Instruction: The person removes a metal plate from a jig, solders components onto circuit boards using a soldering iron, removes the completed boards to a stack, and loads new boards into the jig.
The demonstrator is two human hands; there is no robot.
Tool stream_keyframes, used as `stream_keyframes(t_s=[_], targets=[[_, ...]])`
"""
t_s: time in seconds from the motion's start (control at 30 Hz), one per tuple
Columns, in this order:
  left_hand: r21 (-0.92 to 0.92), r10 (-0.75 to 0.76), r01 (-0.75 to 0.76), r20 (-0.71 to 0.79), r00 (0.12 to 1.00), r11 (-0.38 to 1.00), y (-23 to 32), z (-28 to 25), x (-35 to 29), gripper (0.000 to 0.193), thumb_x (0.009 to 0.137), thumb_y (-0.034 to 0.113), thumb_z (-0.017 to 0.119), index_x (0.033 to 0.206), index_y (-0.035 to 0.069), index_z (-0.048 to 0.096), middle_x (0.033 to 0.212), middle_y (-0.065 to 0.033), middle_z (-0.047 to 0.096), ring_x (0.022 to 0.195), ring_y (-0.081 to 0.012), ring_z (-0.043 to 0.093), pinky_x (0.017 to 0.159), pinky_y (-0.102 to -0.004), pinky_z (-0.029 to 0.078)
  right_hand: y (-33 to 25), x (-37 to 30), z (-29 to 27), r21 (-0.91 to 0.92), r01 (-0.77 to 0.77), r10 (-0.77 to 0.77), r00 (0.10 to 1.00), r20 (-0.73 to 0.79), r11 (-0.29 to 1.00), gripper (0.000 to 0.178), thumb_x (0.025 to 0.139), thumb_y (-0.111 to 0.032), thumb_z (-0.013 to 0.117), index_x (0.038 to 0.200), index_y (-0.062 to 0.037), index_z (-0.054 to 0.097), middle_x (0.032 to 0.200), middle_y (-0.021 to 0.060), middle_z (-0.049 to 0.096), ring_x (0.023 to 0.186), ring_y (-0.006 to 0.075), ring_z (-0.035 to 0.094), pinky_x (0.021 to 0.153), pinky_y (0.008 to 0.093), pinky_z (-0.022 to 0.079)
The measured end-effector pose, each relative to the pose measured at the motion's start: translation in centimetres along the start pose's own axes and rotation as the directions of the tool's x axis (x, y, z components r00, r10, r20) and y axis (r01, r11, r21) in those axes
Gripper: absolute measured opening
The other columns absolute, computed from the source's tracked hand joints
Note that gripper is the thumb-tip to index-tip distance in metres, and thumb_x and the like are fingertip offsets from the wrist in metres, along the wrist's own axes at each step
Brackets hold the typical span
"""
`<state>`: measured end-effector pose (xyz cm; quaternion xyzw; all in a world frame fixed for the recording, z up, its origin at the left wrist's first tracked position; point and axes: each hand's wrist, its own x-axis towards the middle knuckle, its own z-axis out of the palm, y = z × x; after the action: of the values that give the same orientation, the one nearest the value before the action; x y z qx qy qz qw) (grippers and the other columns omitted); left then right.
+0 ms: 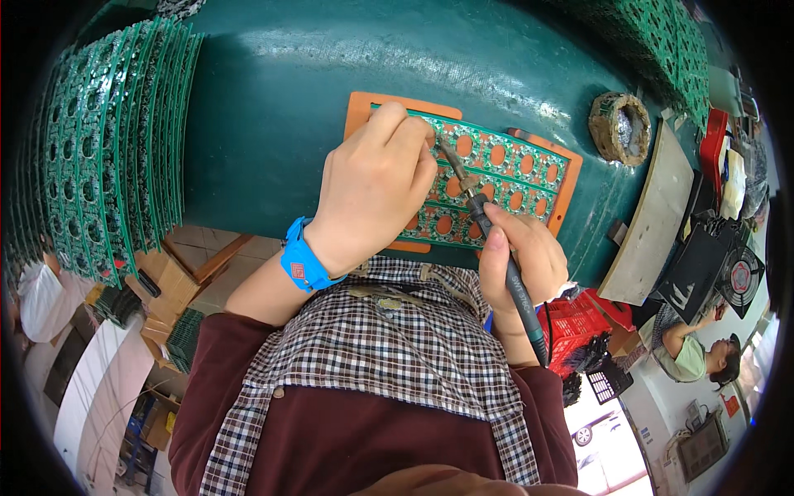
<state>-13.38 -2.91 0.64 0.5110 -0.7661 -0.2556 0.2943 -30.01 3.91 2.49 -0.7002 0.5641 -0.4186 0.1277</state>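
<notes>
A green circuit board panel [517,175] with rows of round openings lies in an orange holder [567,194] on the table before me. My right hand [529,260] grips a soldering iron [523,306] by its dark handle, and the iron's tip points to the panel's upper row. Over the panel's left part is my left hand [370,178], with a blue band [299,256] on the wrist. Its fingers are pinched together close to the iron's tip; what they hold, if anything, is hidden. The hand also covers the panel's left end.
Many upright green panels [107,149] stand at the table's left. Another stack of panels [653,41] fills the far right corner. A round, rough-rimmed dish [608,132] sits right of the holder, near a grey board [649,215]. Beyond are a red basket [571,331] and another person [693,357].
</notes>
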Motion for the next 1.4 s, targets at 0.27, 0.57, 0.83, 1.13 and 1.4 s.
stream_keyframes(t_s=[0.27, 0.57, 0.83, 1.13, 1.4], targets=[[-0.086, -0.039, 0.041, 0.033, 0.999, 0.995, 0.4, -1.2, -1.0, 0.011, 0.076, 0.001, 0.063, 0.085, 0.004, 0.056, 0.084, -0.0089, 0.051, 0.065, -0.026, 0.06, 0.055, -0.0351, 0.05, -0.4, -1.5, -1.4, -0.012, 0.002, -0.002, 1.0, 0.005, 1.0, 0.013, 0.075, -0.004, 0.06, 0.085, 0.0018, 0.066, 0.061, 0.0085, 0.059, 0.049, 0.0192, 0.057, 0.045, 0.0283, 0.044], [-0.013, -0.033, 0.034, 0.106, 0.994, 0.999, 1.0, -1.2, -2.0, 0.01, 0.074, 0.001, 0.063, 0.081, 0.006, 0.057, 0.084, -0.0061, 0.053, 0.066, -0.0231, 0.06, 0.054, -0.0336, 0.05, -0.8, -2.0, -1.0, 0.06, 0.021, -0.025, 0.997, 0.066, 0.998, 0.012, 0.074, -0.003, 0.059, 0.083, 0.0029, 0.065, 0.062, 0.0074, 0.059, 0.049, 0.0187, 0.057, 0.044, 0.0284, 0.044], [-0.068, -0.071, 0.077, 0.086, 0.994, 0.995, 1.0, -1.2, -2.4, 0.01, 0.077, 0.001, 0.063, 0.084, 0.005, 0.057, 0.083, -0.0063, 0.052, 0.067, -0.0237, 0.061, 0.056, -0.0341, 0.05, -0.6, -2.9, -1.7, 0.056, 0.045, -0.048, 0.998, 0.047, 0.997, 0.013, 0.075, -0.005, 0.059, 0.083, 0.0029, 0.065, 0.062, 0.0089, 0.06, 0.049, 0.0194, 0.057, 0.044, 0.0285, 0.044], [0.04, -0.013, 0.011, 0.051, 0.999, 0.999, 1.0, -0.5, -2.4, 0.012, 0.077, 0.002, 0.064, 0.085, 0.006, 0.057, 0.082, -0.0066, 0.051, 0.07, -0.0237, 0.061, 0.059, -0.0342, 0.05, -0.6, -2.6, -1.2, 0.036, -0.005, 0.003, 0.998, 0.059, 0.999, 0.016, 0.076, -0.005, 0.064, 0.089, 0.0022, 0.066, 0.065, 0.0083, 0.061, 0.049, 0.0181, 0.057, 0.046, 0.027, 0.044], [-0.031, -0.078, 0.077, -0.018, 0.997, 0.997, -0.2, -1.9, -3.1, 0.011, 0.081, 0.003, 0.063, 0.09, 0.006, 0.058, 0.079, -0.0073, 0.055, 0.068, -0.025, 0.059, 0.058, -0.0349, 0.047, -0.9, -3.9, -2.4, 0.036, -0.13, 0.132, 0.99, -0.048, 0.991, 0.015, 0.077, -0.006, 0.061, 0.088, 0.0029, 0.067, 0.07, 0.0119, 0.064, 0.058, 0.022, 0.06, 0.053, 0.0309, 0.048]])
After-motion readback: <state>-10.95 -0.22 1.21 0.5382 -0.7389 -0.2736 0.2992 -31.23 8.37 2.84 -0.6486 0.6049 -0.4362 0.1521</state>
